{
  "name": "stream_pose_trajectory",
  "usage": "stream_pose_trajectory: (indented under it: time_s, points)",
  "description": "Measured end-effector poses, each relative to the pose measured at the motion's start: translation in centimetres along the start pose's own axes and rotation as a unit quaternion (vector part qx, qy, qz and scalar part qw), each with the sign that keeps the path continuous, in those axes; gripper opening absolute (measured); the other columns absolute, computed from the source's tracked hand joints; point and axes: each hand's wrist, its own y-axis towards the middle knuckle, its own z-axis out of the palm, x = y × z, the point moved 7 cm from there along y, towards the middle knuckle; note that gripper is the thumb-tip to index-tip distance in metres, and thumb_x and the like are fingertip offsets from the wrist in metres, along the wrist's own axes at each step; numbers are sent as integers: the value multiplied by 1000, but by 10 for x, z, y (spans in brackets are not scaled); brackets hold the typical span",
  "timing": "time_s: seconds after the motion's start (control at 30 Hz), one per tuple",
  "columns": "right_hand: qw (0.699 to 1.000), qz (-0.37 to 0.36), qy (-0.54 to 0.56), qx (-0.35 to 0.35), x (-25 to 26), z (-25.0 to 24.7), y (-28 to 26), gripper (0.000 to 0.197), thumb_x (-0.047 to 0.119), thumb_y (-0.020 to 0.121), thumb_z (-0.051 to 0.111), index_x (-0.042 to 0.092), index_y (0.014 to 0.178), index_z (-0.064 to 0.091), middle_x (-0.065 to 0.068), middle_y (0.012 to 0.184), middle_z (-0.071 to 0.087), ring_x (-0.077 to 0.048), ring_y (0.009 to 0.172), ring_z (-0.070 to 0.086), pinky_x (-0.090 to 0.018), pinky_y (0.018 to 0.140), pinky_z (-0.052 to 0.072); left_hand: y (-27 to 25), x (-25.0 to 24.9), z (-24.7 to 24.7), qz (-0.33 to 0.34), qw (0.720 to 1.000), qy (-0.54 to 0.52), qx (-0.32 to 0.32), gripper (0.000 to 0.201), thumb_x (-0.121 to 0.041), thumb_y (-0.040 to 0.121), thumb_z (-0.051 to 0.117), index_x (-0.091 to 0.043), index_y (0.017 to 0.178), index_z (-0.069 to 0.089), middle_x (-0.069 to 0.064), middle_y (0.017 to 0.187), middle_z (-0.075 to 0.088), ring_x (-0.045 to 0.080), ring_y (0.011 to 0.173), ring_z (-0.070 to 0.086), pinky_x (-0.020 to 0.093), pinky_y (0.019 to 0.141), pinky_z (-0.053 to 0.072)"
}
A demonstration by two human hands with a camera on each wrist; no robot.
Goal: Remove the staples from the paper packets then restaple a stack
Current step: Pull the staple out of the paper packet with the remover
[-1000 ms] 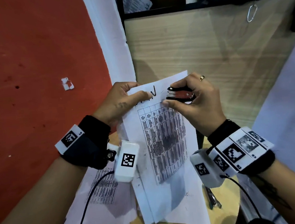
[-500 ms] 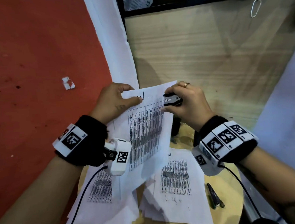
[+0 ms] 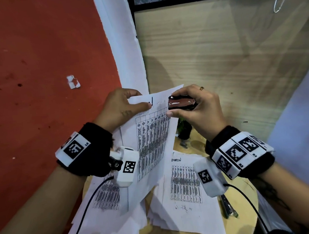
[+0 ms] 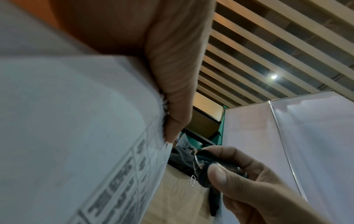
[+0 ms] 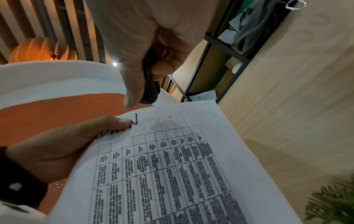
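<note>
My left hand [image 3: 141, 100] pinches the top left corner of a printed paper packet [image 3: 152, 141], thumb on top next to a handwritten mark. It holds the packet tilted above the table. My right hand [image 3: 171, 104] grips a black and red staple remover [image 3: 181, 102], whose nose points at the packet's top right edge. In the left wrist view the staple remover [image 4: 203, 169] stands a little apart from the packet [image 4: 76, 136]. In the right wrist view the staple remover [image 5: 150, 84] hovers just over the top edge of the packet [image 5: 172, 166]. No staple is visible.
Loose printed sheets [image 3: 185, 188] and a second pile [image 3: 105, 203] lie on the round wooden table [image 3: 244, 189]. A pen [image 3: 228, 209] lies at its right. A small potted plant [image 3: 184, 131] stands under my right hand. Red floor lies left, a wooden panel ahead.
The held packet has swung left and up, uncovering the sheets on the table. The staple remover, earlier over the packet's top middle, now sits at its top right edge.
</note>
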Motion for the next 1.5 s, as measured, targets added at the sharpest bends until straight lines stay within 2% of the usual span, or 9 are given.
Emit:
stream_pose_trajectory:
  time_s: [0.1, 0.27, 0.7, 0.8, 0.97, 1.13, 1.27, 1.37, 1.5]
  points:
    - [1000, 16, 6, 0, -3, 5, -1, 34, 10, 59, 86, -1, 85, 68, 4, 81, 62, 13, 77, 59, 0, 70, 41, 0, 0, 2, 0, 1000, -5, 6, 37, -29, 62, 74, 1, 83, 69, 26, 86, 69, 20, 67, 58, 28, 64, 43]
    - [999, 30, 4, 20, -2, 13, -1, 32, 15, 61, 84, 3, 86, 67, 14, 81, 59, -22, 79, 67, -28, 75, 56, -2, -1, 3, 3, 1000, -4, 17, 47, -35, 58, 76, 2, 86, 70, 29, 92, 68, 23, 70, 61, 36, 69, 49]
    - [998, 36, -56, 23, 4, 9, 4, 33, 16, 57, 87, 5, 85, 72, 7, 79, 63, -4, 78, 59, -10, 70, 47, -2, 0, 4, -13, 998, -42, 35, 49, -30, 55, 80, 5, 86, 68, 31, 93, 67, 25, 71, 62, 37, 71, 49]
    - [997, 32, -64, 26, 6, 8, 5, 37, 19, 56, 87, 7, 88, 73, 3, 83, 68, -7, 79, 60, -15, 73, 47, -2, -2, 5, -3, 998, -37, 41, 42, -26, 60, 77, 6, 86, 67, 31, 92, 67, 23, 70, 62, 33, 70, 48]
    - [990, 9, -125, 60, 4, 10, 7, 51, 22, 52, 89, 8, 98, 71, -5, 107, 65, -15, 92, 60, -27, 83, 47, 1, -7, -1, 14, 999, -7, 47, 19, -26, 65, 76, -10, 74, 70, 13, 76, 68, 14, 62, 60, 23, 62, 47]
    - [966, 23, -149, 210, -3, 21, 13, 50, 25, 48, 91, 17, 94, 72, -4, 145, 34, -6, 116, 41, -24, 95, 36, -1, -15, 2, 57, 995, 25, 77, 5, -8, 75, 75, -8, 74, 69, -1, 67, 67, 3, 58, 58, 13, 57, 45]
    - [944, 44, -162, 284, -5, 26, 19, 50, 24, 51, 90, 14, 96, 70, 2, 107, 56, -16, 104, 54, -19, 83, 38, 1, -19, -1, 93, 987, 92, 99, 21, -24, 70, 81, -6, 78, 72, 2, 77, 69, 8, 69, 62, 19, 64, 46]
    - [953, 40, -147, 260, -3, 23, 21, 50, 22, 51, 90, 10, 96, 71, -2, 96, 60, -16, 91, 57, -14, 74, 40, 2, -25, -5, 103, 951, 287, 55, 34, -47, 71, 70, -16, 84, 73, -5, 71, 66, 21, 73, 61, 28, 61, 38]
    - [960, 24, -145, 237, -1, 24, 14, 54, 24, 50, 90, 10, 98, 72, 2, 93, 58, -11, 85, 54, -6, 71, 38, 1, -43, 3, 136, 870, 473, -11, 28, -49, 78, 67, -27, 95, 70, -5, 72, 60, 21, 80, 55, 28, 63, 28]
